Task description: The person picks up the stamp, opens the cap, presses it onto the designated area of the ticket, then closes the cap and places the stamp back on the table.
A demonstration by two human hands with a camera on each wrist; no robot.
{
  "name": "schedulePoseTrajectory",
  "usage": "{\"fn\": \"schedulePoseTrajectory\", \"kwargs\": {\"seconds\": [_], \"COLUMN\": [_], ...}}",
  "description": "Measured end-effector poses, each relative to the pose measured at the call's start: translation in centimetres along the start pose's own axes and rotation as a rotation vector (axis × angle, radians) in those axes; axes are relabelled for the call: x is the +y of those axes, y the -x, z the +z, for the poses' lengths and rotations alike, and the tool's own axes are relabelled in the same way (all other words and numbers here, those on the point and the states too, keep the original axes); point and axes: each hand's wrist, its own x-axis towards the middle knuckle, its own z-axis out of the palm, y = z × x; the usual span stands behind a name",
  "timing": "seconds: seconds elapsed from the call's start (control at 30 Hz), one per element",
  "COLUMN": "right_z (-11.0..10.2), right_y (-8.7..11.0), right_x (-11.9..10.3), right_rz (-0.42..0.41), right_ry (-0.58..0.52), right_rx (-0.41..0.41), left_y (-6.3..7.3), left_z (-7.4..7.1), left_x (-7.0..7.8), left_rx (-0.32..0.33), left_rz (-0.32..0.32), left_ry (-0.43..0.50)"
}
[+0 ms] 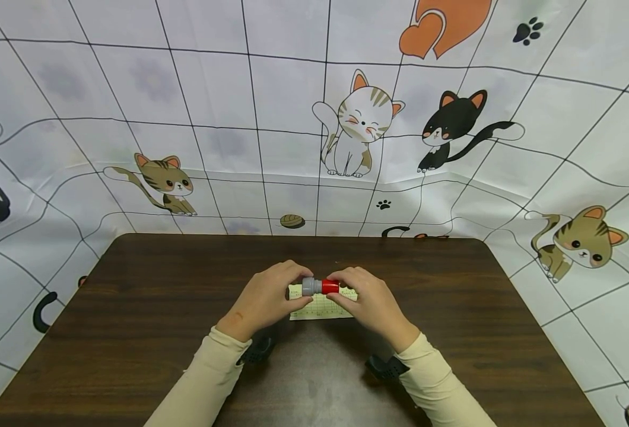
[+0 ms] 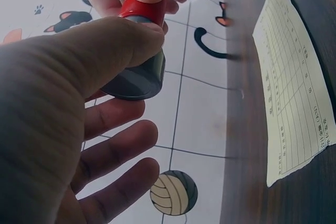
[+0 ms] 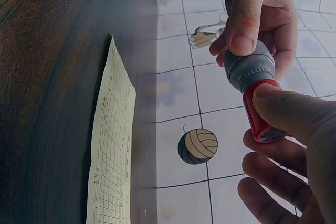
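Note:
A short cylinder, grey at one end and red at the other, lies level between my two hands above the table. My left hand (image 1: 272, 293) pinches its grey end (image 1: 308, 287) between thumb and fingers. The red end (image 1: 330, 287) is in the grip of my right hand (image 1: 367, 296), with the thumb along its side. In the right wrist view a ribbed ring runs round the grey part (image 3: 247, 72), next to the red part (image 3: 253, 115). Under the hands lies a pale yellow printed form (image 1: 320, 309), ruled with a grid, which the hands partly cover.
The dark brown wooden table (image 1: 159, 332) spreads out around the form. Behind it and at both sides hangs a white sheet (image 1: 288, 89) with black lines and cartoon cats. Dark devices (image 1: 386, 367) are strapped to both wrists.

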Motion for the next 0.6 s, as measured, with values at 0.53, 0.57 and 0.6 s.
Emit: {"fn": "schedulePoseTrajectory", "kwargs": {"seconds": [0.53,0.57,0.6], "right_z": [-0.05,-0.05,-0.08], "right_y": [0.03,0.02,0.01], "right_x": [-0.09,-0.09,-0.13], "right_rz": [0.009,0.010,0.009], "right_ry": [-0.002,-0.001,-0.001], "right_rx": [-0.012,-0.013,-0.011], "left_y": [0.04,0.04,0.04], "left_z": [0.10,0.12,0.12], "left_x": [-0.06,-0.10,-0.14], "left_rx": [0.010,0.012,0.014], "left_rz": [0.004,0.006,0.007], "left_ry": [0.014,0.011,0.005]}}
